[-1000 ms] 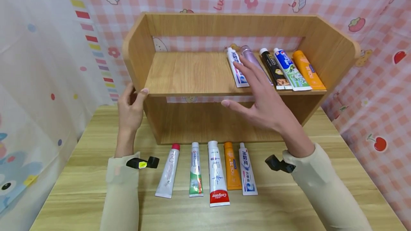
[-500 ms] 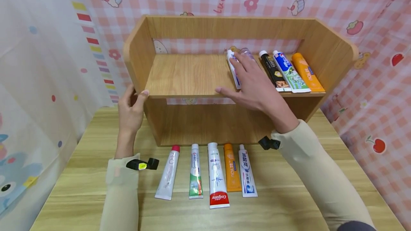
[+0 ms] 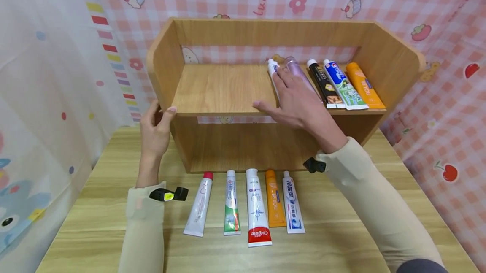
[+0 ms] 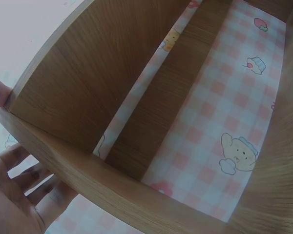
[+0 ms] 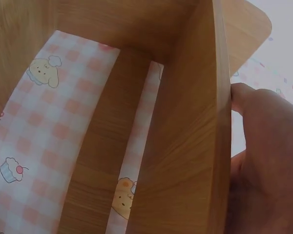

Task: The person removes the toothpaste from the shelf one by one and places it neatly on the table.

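Note:
My left hand (image 3: 155, 131) grips the left side panel of a wooden two-tier shelf (image 3: 216, 89), its thumb at the front edge of the upper board. In the left wrist view, the other fingers (image 4: 49, 192) lie along the panel's outside. My right hand (image 3: 298, 102) rests with fingers extended over a white toothpaste tube (image 3: 272, 67) on the upper board; most of that tube is hidden beneath it. The right thumb reaches the board's front edge. Just right of the white tube lies a purple tube (image 3: 298, 70), partly covered by the hand.
Farther right on the upper board lie a black tube (image 3: 322, 81), a blue-green tube (image 3: 343, 85) and an orange tube (image 3: 364, 85). On the table (image 3: 212, 254) before the shelf, several toothpaste tubes lie in a row, among them a large Colgate tube (image 3: 256, 205).
My right hand has come down from above the tubes and shifted left onto the white toothpaste tube, leaving more of the purple tube showing. The left hand has stayed on the panel.

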Action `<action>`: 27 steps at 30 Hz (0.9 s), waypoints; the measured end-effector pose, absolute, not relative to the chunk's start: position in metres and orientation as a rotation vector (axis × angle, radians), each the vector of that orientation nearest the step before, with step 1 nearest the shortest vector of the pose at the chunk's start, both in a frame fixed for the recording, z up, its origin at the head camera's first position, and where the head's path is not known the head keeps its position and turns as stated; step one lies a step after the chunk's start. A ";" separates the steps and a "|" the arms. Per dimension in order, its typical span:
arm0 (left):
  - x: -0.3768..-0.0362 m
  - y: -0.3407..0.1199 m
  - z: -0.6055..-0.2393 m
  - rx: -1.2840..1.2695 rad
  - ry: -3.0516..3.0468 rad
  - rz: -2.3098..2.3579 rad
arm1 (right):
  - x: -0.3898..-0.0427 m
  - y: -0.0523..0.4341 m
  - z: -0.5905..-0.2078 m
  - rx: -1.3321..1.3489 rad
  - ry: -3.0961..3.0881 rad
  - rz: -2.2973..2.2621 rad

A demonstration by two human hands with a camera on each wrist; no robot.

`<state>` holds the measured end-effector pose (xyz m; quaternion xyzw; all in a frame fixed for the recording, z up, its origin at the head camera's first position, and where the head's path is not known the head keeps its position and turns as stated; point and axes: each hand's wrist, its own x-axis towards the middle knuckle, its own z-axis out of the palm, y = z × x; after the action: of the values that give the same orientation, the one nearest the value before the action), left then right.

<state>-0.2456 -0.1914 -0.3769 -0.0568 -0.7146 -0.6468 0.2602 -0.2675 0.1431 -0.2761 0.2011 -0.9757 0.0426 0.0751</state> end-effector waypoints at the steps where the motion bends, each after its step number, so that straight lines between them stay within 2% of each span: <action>1: -0.245 -0.192 -0.377 -0.149 -1.938 -1.750 | -0.267 0.143 -0.277 0.608 -2.924 0.129; 17: -0.248 -0.190 -0.377 -0.170 -1.904 -1.775 | -0.244 0.135 -0.287 0.600 -2.851 0.171; 27: -0.246 -0.192 -0.377 -0.147 -1.923 -1.758 | -0.222 0.129 -0.291 0.653 -2.783 -0.089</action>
<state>-0.2464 -0.1916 -0.3771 -0.0544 -0.7109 -0.6500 0.2628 -0.2216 0.1293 -0.2913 0.2260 -0.9635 -0.0309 0.1402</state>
